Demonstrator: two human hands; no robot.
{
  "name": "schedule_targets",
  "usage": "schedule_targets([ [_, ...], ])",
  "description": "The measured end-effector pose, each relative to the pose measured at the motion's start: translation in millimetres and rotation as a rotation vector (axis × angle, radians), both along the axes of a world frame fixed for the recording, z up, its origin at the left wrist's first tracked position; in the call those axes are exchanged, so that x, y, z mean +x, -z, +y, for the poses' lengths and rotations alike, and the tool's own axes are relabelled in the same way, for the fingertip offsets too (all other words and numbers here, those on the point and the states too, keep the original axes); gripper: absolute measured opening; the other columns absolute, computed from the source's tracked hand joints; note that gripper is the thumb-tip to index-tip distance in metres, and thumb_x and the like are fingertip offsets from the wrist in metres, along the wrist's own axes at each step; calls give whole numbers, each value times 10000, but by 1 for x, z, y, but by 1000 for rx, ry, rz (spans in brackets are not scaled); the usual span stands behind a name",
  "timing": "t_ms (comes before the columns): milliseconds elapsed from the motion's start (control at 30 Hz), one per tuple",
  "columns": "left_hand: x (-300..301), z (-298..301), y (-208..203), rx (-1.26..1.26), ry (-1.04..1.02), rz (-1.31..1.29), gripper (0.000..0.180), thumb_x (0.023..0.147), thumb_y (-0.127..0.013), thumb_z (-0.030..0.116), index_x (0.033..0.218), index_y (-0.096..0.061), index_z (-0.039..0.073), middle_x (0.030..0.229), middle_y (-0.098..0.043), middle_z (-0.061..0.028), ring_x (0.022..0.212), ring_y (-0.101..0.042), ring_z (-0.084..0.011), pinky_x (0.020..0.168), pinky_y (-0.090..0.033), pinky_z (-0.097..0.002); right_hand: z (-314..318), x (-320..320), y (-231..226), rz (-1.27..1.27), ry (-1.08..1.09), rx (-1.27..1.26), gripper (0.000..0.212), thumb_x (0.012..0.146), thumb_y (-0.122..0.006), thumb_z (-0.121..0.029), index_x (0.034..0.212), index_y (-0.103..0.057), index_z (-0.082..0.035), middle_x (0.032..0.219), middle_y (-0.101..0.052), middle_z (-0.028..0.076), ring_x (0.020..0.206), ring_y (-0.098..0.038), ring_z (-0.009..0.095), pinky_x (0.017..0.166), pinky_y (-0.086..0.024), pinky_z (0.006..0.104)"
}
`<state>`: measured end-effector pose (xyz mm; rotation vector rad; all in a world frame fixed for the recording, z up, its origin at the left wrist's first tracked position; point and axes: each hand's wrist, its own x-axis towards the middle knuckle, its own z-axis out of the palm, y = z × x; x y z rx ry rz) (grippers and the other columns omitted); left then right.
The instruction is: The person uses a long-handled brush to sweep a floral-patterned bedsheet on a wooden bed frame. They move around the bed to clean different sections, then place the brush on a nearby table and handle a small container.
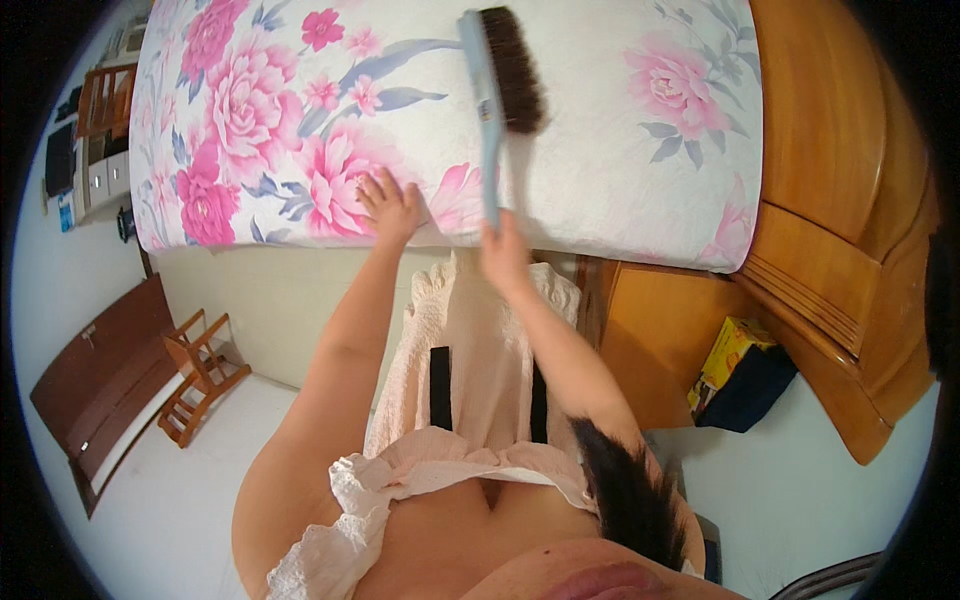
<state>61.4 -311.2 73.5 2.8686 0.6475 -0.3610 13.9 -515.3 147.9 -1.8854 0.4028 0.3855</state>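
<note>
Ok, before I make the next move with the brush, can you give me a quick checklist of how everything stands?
1. Right grip closed around the handle of the brush: ok.
2. Left grip holding nothing, fingers spread at the sheet: ok.
3. Bristles facing down into the sheet: not ok, they point sideways, toward the right.
4. Brush apart from the wooden panel on the right: ok, sheet shows between them.
5. Far edge of the sheet in view: not ok, the picture cuts it off.
6. Sheet free of fine dust: cannot tell, too small to see.
</note>
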Motion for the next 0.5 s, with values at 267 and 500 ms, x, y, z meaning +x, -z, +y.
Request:
schedule_targets([
  [267, -34, -53, -36, -140, 140, 180, 686, 860, -375, 525, 1420, -129, 215, 1481, 33, -113, 1338, 89, -388, 986, -29, -664, -194, -66, -53, -32, 783, 201, 175, 905, -459, -221, 910, -482, -48, 637, -465, 25, 465, -428, 91, 401, -354, 237],
  [500, -71, -40, -52, -431, 400, 287, 653, 870, -378, 494, 1413, -158, 205, 1480, 108, -47, 1324, 162, -380, 995, -78, -662, -28, -55, -98, -19, 667, 186, 160, 918, -460, -191, 826, -421, -65, 577, -436, 14, 434, -415, 82, 367, -362, 216],
])
